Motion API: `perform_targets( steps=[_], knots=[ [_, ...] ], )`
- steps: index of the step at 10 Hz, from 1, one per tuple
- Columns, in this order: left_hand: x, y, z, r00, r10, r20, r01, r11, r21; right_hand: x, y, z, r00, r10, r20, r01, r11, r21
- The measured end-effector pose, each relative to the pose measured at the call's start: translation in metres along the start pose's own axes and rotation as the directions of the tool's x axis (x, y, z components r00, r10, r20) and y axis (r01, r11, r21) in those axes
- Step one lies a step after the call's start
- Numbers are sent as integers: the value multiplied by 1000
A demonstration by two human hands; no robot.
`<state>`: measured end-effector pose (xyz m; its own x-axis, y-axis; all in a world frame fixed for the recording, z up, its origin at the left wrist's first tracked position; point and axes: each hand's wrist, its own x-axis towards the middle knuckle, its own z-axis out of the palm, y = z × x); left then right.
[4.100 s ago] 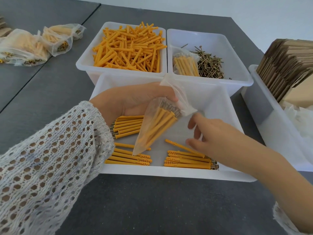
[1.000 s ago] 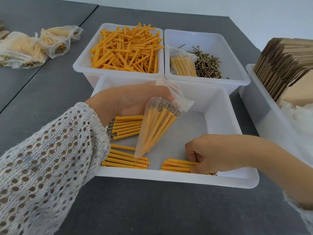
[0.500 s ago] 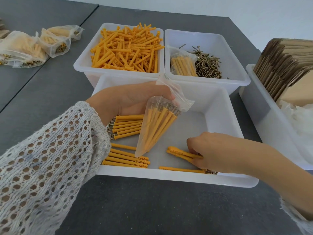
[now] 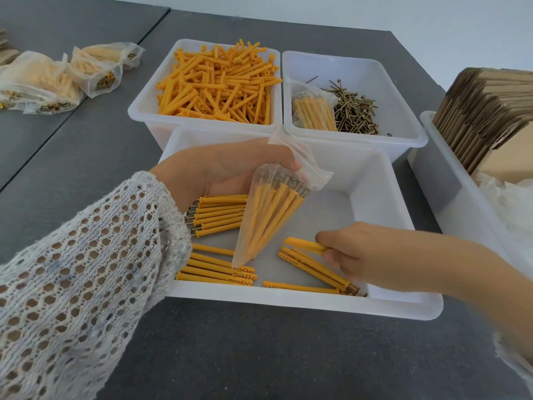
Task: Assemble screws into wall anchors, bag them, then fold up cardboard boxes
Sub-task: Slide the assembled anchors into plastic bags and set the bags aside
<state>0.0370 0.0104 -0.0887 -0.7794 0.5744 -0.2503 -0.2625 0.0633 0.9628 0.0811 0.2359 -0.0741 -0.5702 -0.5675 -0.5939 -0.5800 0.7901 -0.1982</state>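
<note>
My left hand (image 4: 230,168) grips a clear plastic bag (image 4: 271,215) near its open top; several orange anchors with screws hang inside it, above the near white tray (image 4: 302,303). My right hand (image 4: 349,252) is low in the tray's right part, closed on a few assembled orange anchors (image 4: 305,245). More assembled anchors lie in the tray: a row under my left wrist (image 4: 219,216), a row at the front left (image 4: 216,271), and a single one by the front wall (image 4: 300,287).
Behind stand a bin of loose orange anchors (image 4: 219,82) and a bin of screws (image 4: 356,111) holding a filled bag (image 4: 313,111). Filled bags (image 4: 57,79) lie at the far left. A tray with flat cardboard boxes (image 4: 487,114) stands on the right.
My right hand has closed on a few anchors from the front right pile and lifted their tips up and left toward the bag. One anchor stays by the front wall. My left hand stays still.
</note>
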Motion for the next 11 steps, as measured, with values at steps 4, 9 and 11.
perform_targets(
  steps=[4, 9, 11],
  knots=[
    [4, 5, 3, 1000, -4, 27, 5, 1000, -26, -35, 19, -93, 779, 100, -619, -283, 937, -205],
    [-6, 12, 9, 983, 62, 171, -55, 997, -49, 5, -21, -102, 866, -223, -449, 139, 967, -212],
    [-6, 14, 12, 974, 88, 210, -86, 996, -21, 2, -25, -109, 931, -204, -303, 147, 968, -202]
  ],
)
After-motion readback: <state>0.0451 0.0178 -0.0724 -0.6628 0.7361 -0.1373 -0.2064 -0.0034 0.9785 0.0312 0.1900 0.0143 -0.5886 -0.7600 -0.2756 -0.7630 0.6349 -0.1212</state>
